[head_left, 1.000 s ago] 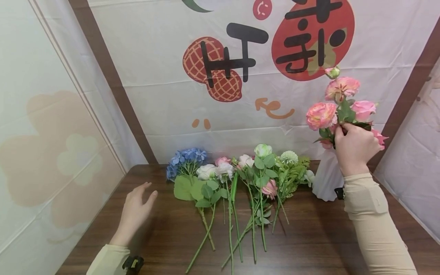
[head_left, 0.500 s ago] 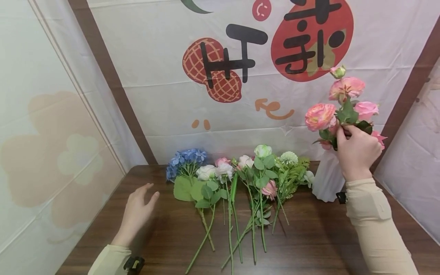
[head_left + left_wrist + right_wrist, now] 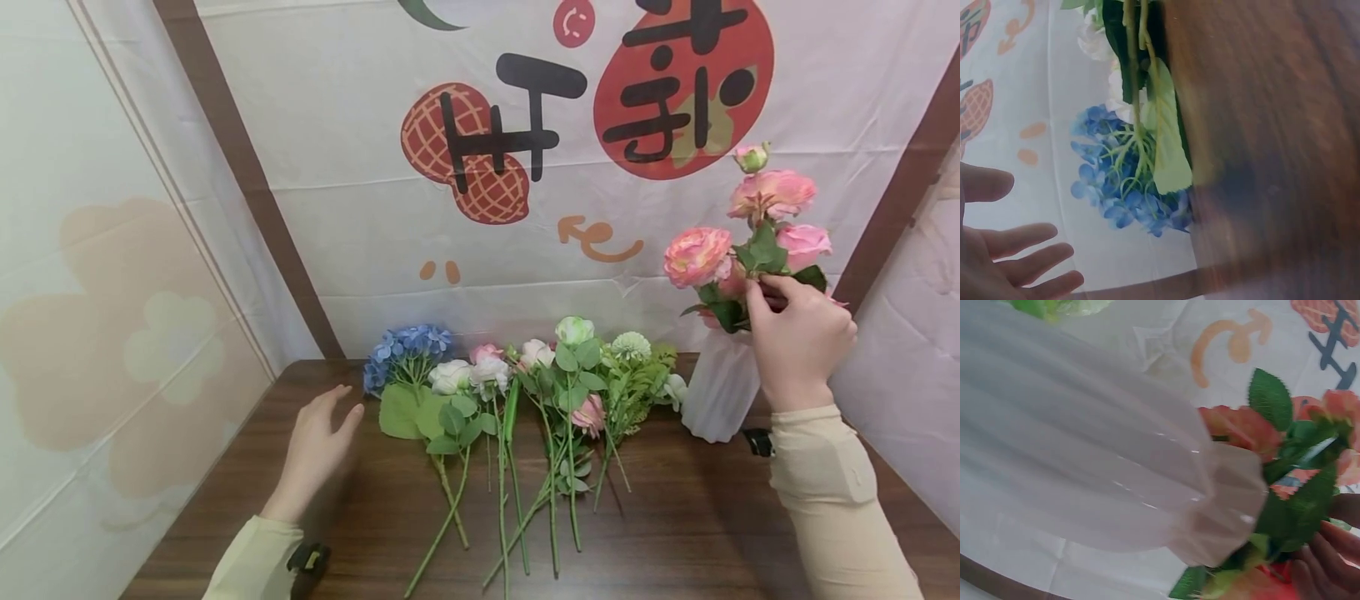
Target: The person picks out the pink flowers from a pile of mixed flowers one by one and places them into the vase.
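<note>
A fluted white vase (image 3: 718, 387) stands at the right of the table, with several pink artificial flowers in its mouth. My right hand (image 3: 804, 342) pinches the leafy stem of a pink flower (image 3: 772, 193) just above the vase rim. In the right wrist view, the fingers (image 3: 1329, 550) are among green leaves (image 3: 1304, 506) beside the scalloped rim (image 3: 1229, 500). My left hand (image 3: 318, 442) hovers over the left of the table, fingers spread and holding nothing. Nearest to it is a blue hydrangea (image 3: 408, 354), also seen in the left wrist view.
A row of flowers lies across the table (image 3: 360, 533), stems toward me: white roses (image 3: 450, 377), a green-white rose (image 3: 574, 331), a pink rose (image 3: 589, 414) and a pale pompom flower (image 3: 631, 344). A printed cloth backdrop (image 3: 360, 250) rises behind the table.
My right hand has shifted right and slightly down, and the upper pink flower and its bud have swung right with it. My left hand has drifted slightly right.
</note>
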`<state>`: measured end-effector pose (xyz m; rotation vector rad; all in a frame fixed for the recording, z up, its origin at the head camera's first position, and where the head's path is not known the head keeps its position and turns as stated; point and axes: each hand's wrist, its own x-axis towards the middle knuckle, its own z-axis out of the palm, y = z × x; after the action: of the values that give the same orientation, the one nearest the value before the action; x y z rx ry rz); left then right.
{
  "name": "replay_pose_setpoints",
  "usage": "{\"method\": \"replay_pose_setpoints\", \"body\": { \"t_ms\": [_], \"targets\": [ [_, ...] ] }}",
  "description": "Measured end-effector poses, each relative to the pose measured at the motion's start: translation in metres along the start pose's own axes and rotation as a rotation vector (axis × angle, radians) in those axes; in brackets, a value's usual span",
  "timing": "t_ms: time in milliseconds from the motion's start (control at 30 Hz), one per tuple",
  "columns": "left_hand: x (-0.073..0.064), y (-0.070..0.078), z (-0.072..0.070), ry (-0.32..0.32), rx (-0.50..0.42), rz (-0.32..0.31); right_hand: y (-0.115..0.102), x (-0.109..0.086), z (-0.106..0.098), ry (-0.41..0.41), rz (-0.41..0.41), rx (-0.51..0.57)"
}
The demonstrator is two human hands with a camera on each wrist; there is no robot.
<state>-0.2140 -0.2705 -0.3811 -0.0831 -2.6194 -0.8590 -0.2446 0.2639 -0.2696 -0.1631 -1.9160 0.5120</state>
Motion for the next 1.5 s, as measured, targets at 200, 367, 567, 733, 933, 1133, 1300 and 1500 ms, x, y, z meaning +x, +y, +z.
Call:
{"method": "replay_pose_setpoints", "body": {
  "t_ms": [200,367,567,733,933,1133,1300,1500],
  "targets": [
    [0.008,0.008,0.002,0.007,-0.006,0.006,-0.003,-0.001,-0.012,-0.035,0.004,0.025],
    [0.014,0.014,0.007,0.024,-0.021,0.019,-0.006,-0.004,-0.022,0.005,0.026,0.058],
    [0.020,0.025,0.014,0.020,-0.039,0.025,-0.020,-0.012,-0.029,0.065,0.050,0.153],
    [0.025,0.034,0.019,0.008,-0.062,0.011,-0.034,-0.020,-0.029,0.058,0.044,0.198],
    [0.032,0.043,0.027,0.001,-0.089,-0.005,-0.049,-0.031,-0.022,0.032,-0.008,0.238],
    [0.040,0.055,0.035,-0.009,-0.116,-0.010,-0.060,-0.041,-0.012,-0.044,-0.047,0.241],
    [0.044,0.068,0.039,-0.005,-0.140,0.001,-0.064,-0.049,0.000,-0.096,-0.077,0.238],
    [0.048,0.081,0.046,-0.007,-0.161,0.018,-0.066,-0.057,0.014,-0.174,-0.089,0.235]
  ]
}}
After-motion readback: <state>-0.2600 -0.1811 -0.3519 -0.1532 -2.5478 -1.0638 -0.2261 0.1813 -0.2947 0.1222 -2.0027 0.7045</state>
